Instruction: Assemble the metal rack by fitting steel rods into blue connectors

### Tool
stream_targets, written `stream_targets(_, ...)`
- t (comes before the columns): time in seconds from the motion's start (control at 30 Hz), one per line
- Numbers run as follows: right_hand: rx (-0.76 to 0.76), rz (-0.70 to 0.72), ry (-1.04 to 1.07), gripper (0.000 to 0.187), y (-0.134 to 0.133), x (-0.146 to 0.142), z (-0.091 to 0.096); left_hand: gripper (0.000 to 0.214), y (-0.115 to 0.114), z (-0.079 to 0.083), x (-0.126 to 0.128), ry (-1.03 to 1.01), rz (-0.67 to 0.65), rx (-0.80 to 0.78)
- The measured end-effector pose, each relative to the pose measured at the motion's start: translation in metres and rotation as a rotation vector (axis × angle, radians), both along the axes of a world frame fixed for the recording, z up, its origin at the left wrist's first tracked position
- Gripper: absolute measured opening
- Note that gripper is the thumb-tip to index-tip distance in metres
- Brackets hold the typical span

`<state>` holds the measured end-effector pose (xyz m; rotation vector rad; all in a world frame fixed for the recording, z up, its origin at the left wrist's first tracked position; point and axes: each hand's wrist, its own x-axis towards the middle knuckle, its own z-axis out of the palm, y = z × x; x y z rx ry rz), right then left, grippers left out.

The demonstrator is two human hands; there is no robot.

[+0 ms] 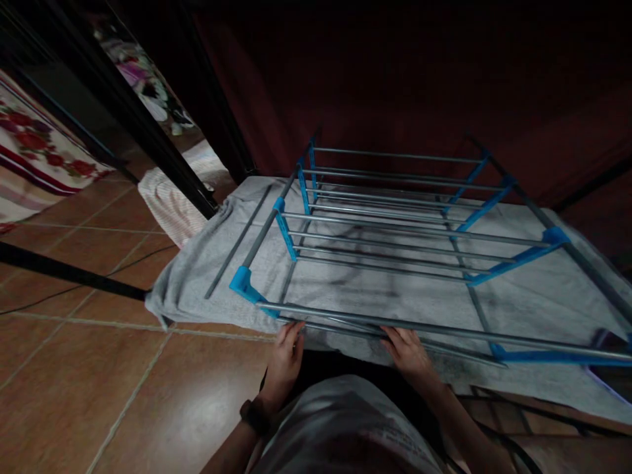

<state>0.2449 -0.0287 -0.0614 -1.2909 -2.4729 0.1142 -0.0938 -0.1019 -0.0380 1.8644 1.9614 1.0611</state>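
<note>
A drying rack [395, 224] with grey metal rods and blue plastic joints lies on a grey cloth [207, 270]. My left hand [285, 359] reaches to the rack's near rail, fingertips touching a thin rod under it. My right hand [409, 352] grips the same near rods further right, fingers curled around them. A dark watch sits on my left wrist. A loose grey rod [237, 243] lies on the cloth left of the rack.
Brown tiled floor [89, 368] spreads to the left. A black bar [64, 273] and a cable cross it. A striped white cloth [170, 204] and a floral fabric [34, 151] lie beyond. A dark red curtain [395, 79] hangs behind the rack.
</note>
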Motion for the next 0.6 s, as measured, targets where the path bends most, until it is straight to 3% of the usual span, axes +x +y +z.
stream_targets(0.23,-0.114,-0.040,-0.061,0.035,0.012,0.005,0.004,0.049,0.015,-0.007,0.007,0.435,-0.189,-0.079)
stream_targets(0.4,-0.111,-0.083,-0.053,0.037,0.011,0.008,0.013,0.047,0.027,0.000,0.004,0.560,-0.256,-0.106)
stream_targets(0.6,-0.020,-0.007,0.027,0.034,0.006,0.003,0.030,0.039,0.040,0.019,0.006,0.627,-0.311,-0.126)
